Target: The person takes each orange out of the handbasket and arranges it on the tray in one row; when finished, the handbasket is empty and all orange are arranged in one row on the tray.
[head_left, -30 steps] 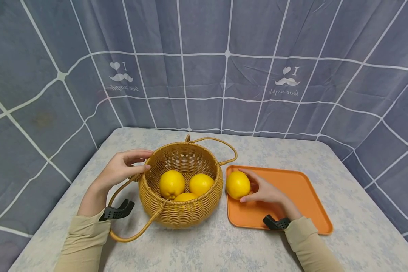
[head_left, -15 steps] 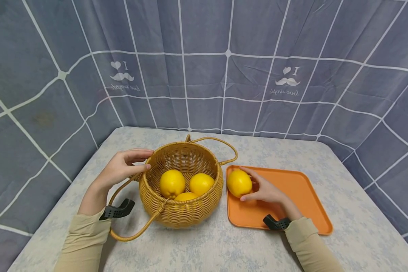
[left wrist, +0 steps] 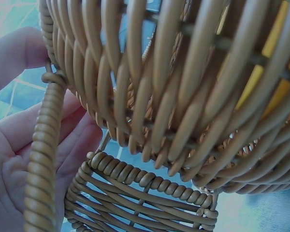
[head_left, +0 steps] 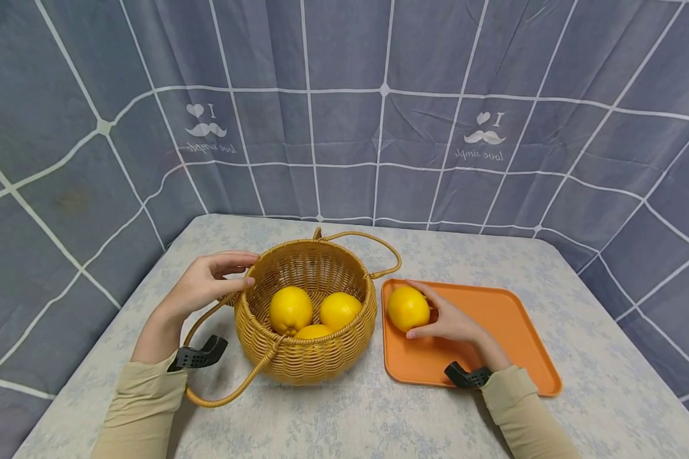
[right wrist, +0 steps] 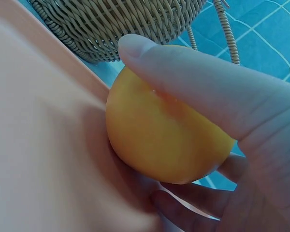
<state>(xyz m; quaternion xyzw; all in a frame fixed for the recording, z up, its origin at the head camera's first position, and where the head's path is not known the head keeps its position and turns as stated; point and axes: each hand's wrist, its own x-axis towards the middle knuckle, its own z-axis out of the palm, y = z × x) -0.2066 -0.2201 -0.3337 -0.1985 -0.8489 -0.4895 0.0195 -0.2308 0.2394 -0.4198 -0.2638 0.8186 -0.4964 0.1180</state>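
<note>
A round wicker basket [head_left: 307, 360] stands left of the middle of the table, with 3 yellow lemons inside, one [head_left: 291, 310] at its left. My left hand [head_left: 203, 284] rests at the basket's left rim, fingers extended and thumb tip touching the edge. In the left wrist view its palm faces the woven wall beside a handle [left wrist: 43, 159]. My right hand [head_left: 444, 315] holds another lemon [head_left: 407, 309] between thumb and fingers over the left part of the orange tray [head_left: 488, 306]. In the right wrist view the thumb lies across this lemon [right wrist: 154, 135], close to the tray's edge.
The basket's right handle [head_left: 393, 255] sticks out toward the tray, and the left handle [head_left: 224, 401] droops near my left forearm. A pale patterned cloth [head_left: 333, 421] covers the table. A blue-grey checked curtain [head_left: 344, 127] rises behind and at both sides.
My right fingers have turned the lemon a little and it has shifted slightly to the right. The left hand and the basket have hardly moved.
</note>
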